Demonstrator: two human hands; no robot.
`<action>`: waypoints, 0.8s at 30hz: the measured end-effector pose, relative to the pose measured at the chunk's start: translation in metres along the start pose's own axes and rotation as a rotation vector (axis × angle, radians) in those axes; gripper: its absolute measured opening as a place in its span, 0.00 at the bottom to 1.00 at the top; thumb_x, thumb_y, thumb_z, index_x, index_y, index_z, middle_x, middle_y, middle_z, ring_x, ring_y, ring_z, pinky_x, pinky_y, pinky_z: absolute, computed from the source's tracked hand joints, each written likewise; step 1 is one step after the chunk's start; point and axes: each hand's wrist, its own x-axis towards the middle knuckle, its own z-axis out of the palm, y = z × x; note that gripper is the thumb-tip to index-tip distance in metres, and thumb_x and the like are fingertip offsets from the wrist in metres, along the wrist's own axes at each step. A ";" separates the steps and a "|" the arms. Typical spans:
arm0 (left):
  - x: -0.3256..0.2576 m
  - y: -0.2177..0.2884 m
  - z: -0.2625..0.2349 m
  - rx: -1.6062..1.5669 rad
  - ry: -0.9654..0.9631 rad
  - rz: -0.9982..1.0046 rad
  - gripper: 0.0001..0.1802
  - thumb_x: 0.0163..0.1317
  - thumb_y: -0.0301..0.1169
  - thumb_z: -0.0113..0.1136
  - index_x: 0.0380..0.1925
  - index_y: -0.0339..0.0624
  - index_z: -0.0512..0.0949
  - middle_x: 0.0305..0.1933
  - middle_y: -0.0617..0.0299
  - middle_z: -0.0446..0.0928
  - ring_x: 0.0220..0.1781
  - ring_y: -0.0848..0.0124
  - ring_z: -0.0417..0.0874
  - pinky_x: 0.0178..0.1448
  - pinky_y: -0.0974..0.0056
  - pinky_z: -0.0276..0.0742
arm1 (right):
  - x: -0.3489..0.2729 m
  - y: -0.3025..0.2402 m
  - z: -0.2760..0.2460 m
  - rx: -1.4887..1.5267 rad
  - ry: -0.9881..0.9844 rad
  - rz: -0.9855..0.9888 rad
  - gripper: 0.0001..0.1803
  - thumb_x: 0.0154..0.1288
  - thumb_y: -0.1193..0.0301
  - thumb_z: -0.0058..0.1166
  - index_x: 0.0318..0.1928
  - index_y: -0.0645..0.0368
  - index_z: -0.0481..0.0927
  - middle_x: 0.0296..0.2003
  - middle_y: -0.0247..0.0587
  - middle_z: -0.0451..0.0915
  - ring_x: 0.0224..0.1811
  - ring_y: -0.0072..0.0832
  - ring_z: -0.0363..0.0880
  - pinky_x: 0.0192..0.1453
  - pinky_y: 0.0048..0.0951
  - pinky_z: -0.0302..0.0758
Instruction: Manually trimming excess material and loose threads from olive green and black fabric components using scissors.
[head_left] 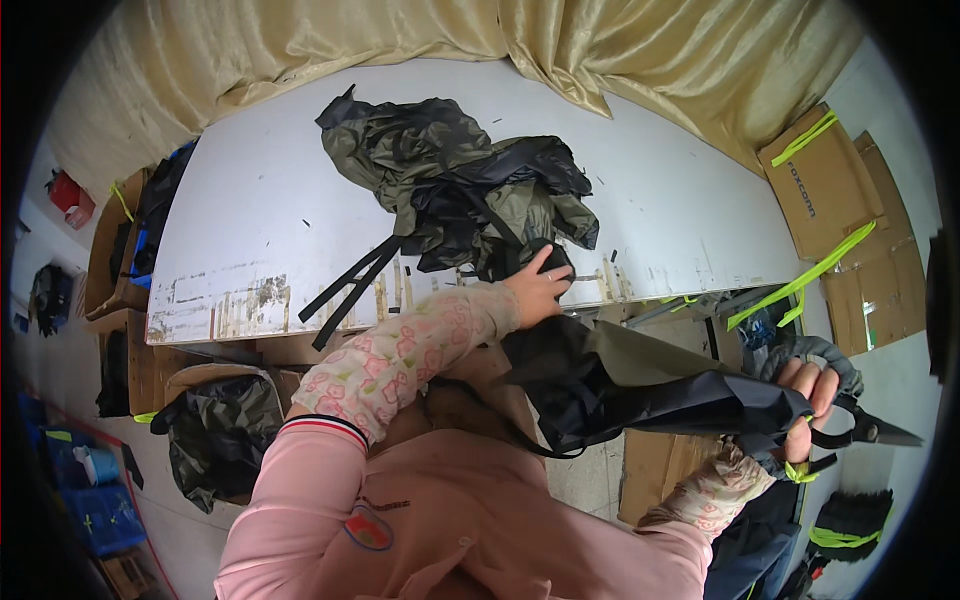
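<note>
A crumpled olive and black fabric piece (450, 175) lies in a heap on the white table (250, 210), its black straps (350, 285) hanging toward the front edge. My left hand (540, 285) grips the near end of the heap at the table's front edge. A stretch of the same black and olive cloth (640, 385) runs from there down to the right. My right hand (810, 400) holds that cloth's far end together with black-handled scissors (865, 428), blades pointing right.
Gold curtain (400, 40) hangs behind the table. Flattened cardboard boxes (850, 220) with yellow-green straps lean at right. At left, boxes hold more dark fabric (215, 430), with blue crates (85, 490) on the floor. A box (660, 470) stands under the table edge.
</note>
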 end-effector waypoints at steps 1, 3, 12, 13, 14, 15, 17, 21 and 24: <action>-0.001 -0.009 0.001 -0.031 0.202 0.001 0.09 0.42 0.27 0.59 0.27 0.52 0.82 0.54 0.61 0.73 0.67 0.60 0.63 0.70 0.33 0.40 | 0.001 -0.006 -0.006 -0.015 -0.039 -0.011 0.21 0.47 0.72 0.66 0.30 0.45 0.63 0.23 0.27 0.68 0.25 0.23 0.59 0.32 0.24 0.56; -0.014 -0.037 -0.015 -0.021 0.326 -0.107 0.12 0.40 0.25 0.59 0.29 0.52 0.81 0.53 0.62 0.74 0.64 0.59 0.66 0.68 0.33 0.45 | -0.001 -0.015 -0.027 -0.117 0.036 -0.057 0.21 0.45 0.74 0.65 0.29 0.47 0.62 0.24 0.30 0.68 0.27 0.25 0.62 0.35 0.24 0.59; -0.178 -0.110 -0.261 -0.143 0.963 -0.475 0.10 0.45 0.20 0.60 0.30 0.37 0.74 0.46 0.56 0.79 0.51 0.63 0.77 0.57 0.65 0.69 | 0.058 0.012 -0.065 -0.484 0.587 -0.128 0.10 0.57 0.81 0.55 0.35 0.54 0.70 0.40 0.33 0.75 0.36 0.13 0.71 0.37 0.16 0.64; -0.193 -0.087 -0.286 -0.140 0.974 -0.509 0.10 0.46 0.21 0.61 0.30 0.36 0.74 0.45 0.56 0.79 0.49 0.65 0.78 0.56 0.65 0.70 | 0.066 0.017 -0.071 -0.511 0.489 -0.088 0.11 0.58 0.81 0.54 0.39 0.56 0.69 0.39 0.33 0.74 0.39 0.16 0.71 0.42 0.16 0.64; -0.206 -0.070 -0.305 -0.082 0.978 -0.488 0.10 0.47 0.21 0.60 0.31 0.35 0.74 0.43 0.56 0.79 0.48 0.67 0.78 0.55 0.66 0.70 | 0.075 0.026 -0.070 -0.463 0.457 -0.079 0.11 0.58 0.81 0.54 0.40 0.57 0.69 0.39 0.33 0.74 0.40 0.17 0.71 0.45 0.17 0.64; -0.219 -0.055 -0.318 -0.029 0.981 -0.468 0.10 0.47 0.20 0.60 0.32 0.34 0.74 0.41 0.56 0.79 0.46 0.69 0.78 0.54 0.67 0.69 | 0.083 0.032 -0.068 -0.418 0.424 -0.067 0.12 0.58 0.81 0.53 0.41 0.57 0.69 0.39 0.33 0.73 0.42 0.19 0.71 0.49 0.19 0.64; -0.248 -0.022 -0.329 0.100 0.935 -0.521 0.12 0.48 0.20 0.56 0.35 0.31 0.73 0.44 0.54 0.76 0.50 0.66 0.75 0.58 0.65 0.66 | 0.085 0.042 -0.058 -0.374 0.392 -0.091 0.11 0.58 0.83 0.52 0.39 0.57 0.68 0.40 0.34 0.71 0.45 0.22 0.70 0.53 0.22 0.65; -0.298 0.059 -0.302 -0.007 0.618 -0.557 0.07 0.45 0.23 0.59 0.26 0.37 0.73 0.32 0.53 0.76 0.37 0.62 0.78 0.42 0.62 0.73 | 0.061 0.087 -0.047 -0.394 0.238 -0.037 0.12 0.60 0.82 0.52 0.33 0.52 0.63 0.41 0.34 0.68 0.48 0.26 0.69 0.56 0.28 0.66; -0.334 0.104 -0.231 -0.371 -0.024 -0.572 0.19 0.49 0.37 0.67 0.35 0.37 0.75 0.40 0.51 0.77 0.43 0.55 0.78 0.46 0.58 0.74 | 0.015 0.133 -0.036 -0.249 0.086 0.294 0.11 0.59 0.76 0.55 0.36 0.54 0.66 0.38 0.34 0.71 0.42 0.26 0.73 0.46 0.27 0.72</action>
